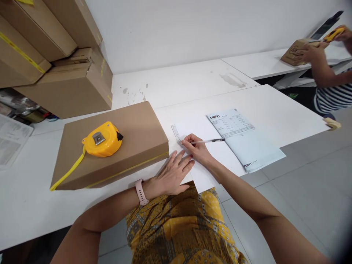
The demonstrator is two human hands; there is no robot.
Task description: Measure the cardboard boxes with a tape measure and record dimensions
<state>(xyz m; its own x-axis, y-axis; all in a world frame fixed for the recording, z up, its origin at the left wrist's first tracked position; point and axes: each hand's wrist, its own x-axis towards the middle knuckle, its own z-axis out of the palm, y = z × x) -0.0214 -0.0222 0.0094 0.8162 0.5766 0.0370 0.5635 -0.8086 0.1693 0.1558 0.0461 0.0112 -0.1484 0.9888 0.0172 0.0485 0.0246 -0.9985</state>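
Right hand (197,147) pinching pen (207,141) over white paper (216,161), beside column of small writing (176,134). Left hand (173,175) flat, fingers spread, fingertips at paper's left edge. Paper on counter (22,205), between cardboard box (140,128) and pale-blue printed sheet (247,141). Yellow tape measure (108,146) on box.

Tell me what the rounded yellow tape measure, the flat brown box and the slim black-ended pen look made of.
Tape measure: probably glossy plastic, given its bright highlights; its silvery clip looks like polished metal.
Box: matte cardboard, it seems, from its dull faces and folded edges.
Pen: perhaps plastic, from its smooth, pale look, but too small to be sure.
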